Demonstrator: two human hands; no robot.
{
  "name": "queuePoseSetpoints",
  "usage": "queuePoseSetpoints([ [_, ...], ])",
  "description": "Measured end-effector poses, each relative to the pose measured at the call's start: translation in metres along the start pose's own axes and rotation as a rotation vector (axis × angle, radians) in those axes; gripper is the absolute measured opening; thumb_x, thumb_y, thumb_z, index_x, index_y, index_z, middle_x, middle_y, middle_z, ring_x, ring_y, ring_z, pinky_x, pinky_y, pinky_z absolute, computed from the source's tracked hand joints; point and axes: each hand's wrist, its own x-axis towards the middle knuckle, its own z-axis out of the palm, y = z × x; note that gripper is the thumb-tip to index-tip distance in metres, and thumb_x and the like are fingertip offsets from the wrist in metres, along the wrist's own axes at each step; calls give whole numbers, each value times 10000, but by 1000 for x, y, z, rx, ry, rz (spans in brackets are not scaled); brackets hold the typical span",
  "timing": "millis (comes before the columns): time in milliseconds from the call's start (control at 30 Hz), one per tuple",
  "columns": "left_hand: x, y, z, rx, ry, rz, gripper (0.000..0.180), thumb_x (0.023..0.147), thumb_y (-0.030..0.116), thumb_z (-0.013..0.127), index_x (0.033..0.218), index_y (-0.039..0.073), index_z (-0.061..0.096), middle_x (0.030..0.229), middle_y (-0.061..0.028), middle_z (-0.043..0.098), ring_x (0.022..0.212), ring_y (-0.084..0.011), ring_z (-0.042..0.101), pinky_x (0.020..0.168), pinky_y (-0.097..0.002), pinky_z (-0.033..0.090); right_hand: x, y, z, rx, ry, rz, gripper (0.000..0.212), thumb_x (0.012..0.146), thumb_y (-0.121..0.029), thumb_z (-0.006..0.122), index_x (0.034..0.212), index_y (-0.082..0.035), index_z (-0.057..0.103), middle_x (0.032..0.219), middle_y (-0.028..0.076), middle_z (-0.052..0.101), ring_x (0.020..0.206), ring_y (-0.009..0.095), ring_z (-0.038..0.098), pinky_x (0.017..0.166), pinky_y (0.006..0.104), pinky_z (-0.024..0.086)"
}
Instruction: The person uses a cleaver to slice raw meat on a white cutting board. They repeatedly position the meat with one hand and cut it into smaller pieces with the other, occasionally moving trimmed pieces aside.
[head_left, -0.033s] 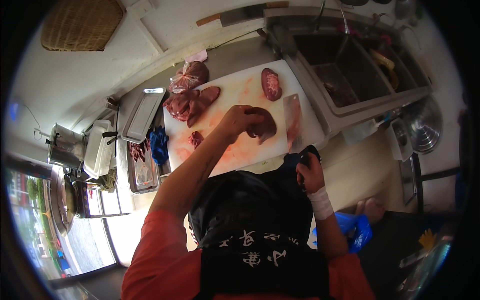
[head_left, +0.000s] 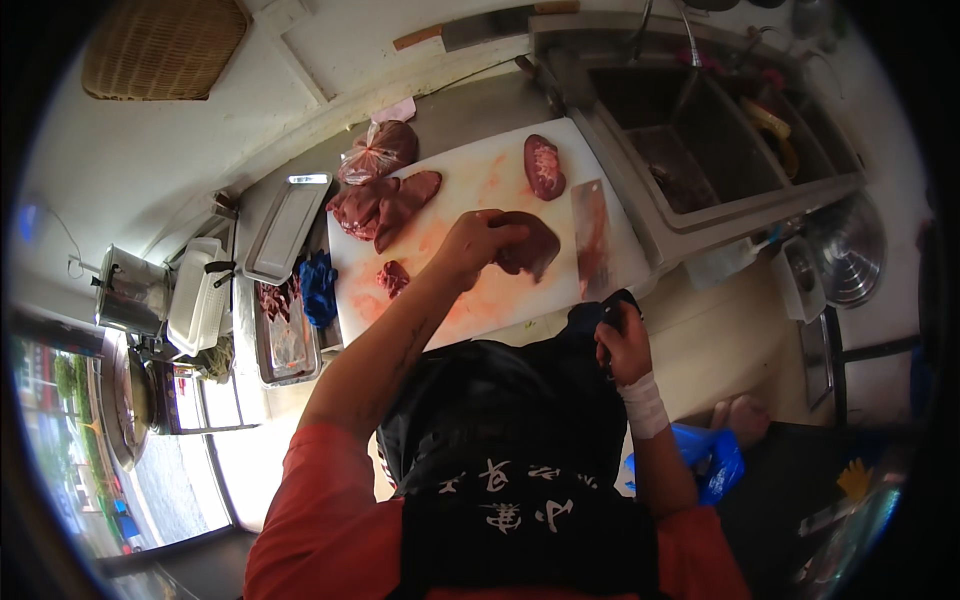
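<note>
The cleaver point(head_left: 594, 240) handle is hidden — the right hand point(head_left: 622, 343) covers it.

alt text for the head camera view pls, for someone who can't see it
Seen from above, a person's left hand presses a dark red piece of meat on a white cutting board, while the right hand grips a cleaver lying on the board. More meat sits at the board's far side, beside a steel sink.

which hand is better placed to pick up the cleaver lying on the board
Right, probably. The right hand is at the board's near edge, just below the cleaver, and seems to grip only dark apron cloth. The left hand is already resting on the piece of liver.
</note>
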Motion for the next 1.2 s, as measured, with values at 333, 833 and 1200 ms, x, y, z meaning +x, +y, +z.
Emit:
queuePoseSetpoints([
  [333,-45,-117,-37,394,589,0,226,971,98,658,1152,-33,689,905,-163,749,768,-264,736,681,-371,591,-13,-1,14,-10,-197,61,476,1069,-158,554,1496,-7,407,868,51,583,549,91,508,513,244,442],
  [833,-69,-143,-24,1192,174,679,594,931,266,740,1440,2,585,1597,-176,488,1514,-360,412,1241,-510,326,23,20,46,-134,-189,158,685,1076,-135,531,1691,-229,247,785,21,581,515,81,489,470,253,436],
  [1200,-69,-147,-27,1133,233,709,517,941,235,721,1385,-12,629,1533,-177,559,1458,-369,486,1204,-517,379,1,22,40,-247,-209,154,708,1069,-115,521,1703,-236,229,734,-9,532,515,74,464,485,247,434],
])
